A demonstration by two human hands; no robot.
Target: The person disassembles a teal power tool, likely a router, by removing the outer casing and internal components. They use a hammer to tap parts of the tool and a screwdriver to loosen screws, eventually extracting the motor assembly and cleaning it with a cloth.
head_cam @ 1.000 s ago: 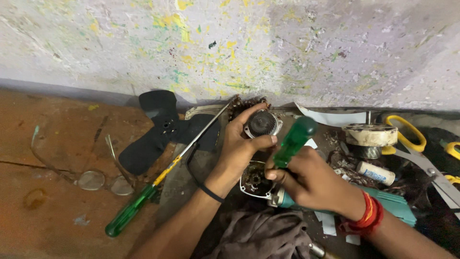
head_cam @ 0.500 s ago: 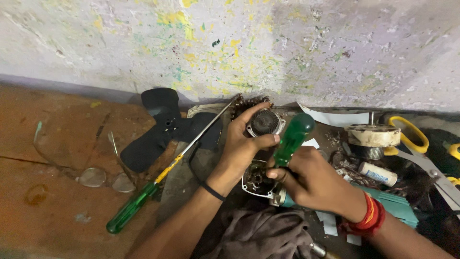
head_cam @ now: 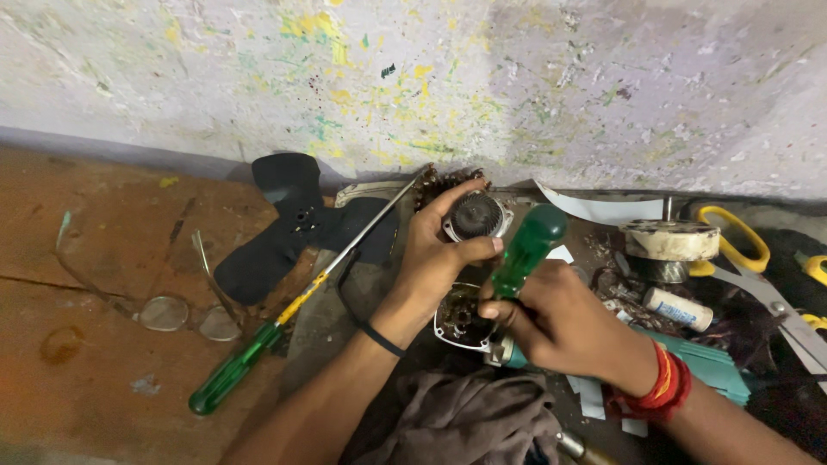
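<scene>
My left hand (head_cam: pixel 439 250) grips a small round motor part (head_cam: pixel 476 215), thumb and fingers wrapped around its metal housing. My right hand (head_cam: pixel 551 323) holds a green-handled screwdriver (head_cam: pixel 524 251) upright, its tip hidden down in a metal motor casing (head_cam: pixel 457 317) that lies just below the left hand. A black band circles my left wrist and red bangles sit on my right wrist.
A long green-and-yellow screwdriver (head_cam: pixel 284 319) lies diagonally at left, over a black fan blade (head_cam: pixel 297 220). Spectacles (head_cam: pixel 172 312) rest on the brown floor. At right are a round rotor (head_cam: pixel 670 241), yellow-handled scissors (head_cam: pixel 758 267), a white capacitor (head_cam: pixel 679 308) and a grey cloth (head_cam: pixel 469 422).
The view has shifted slightly. Both hands stay on the motor part and the screwdriver, with hardly any movement.
</scene>
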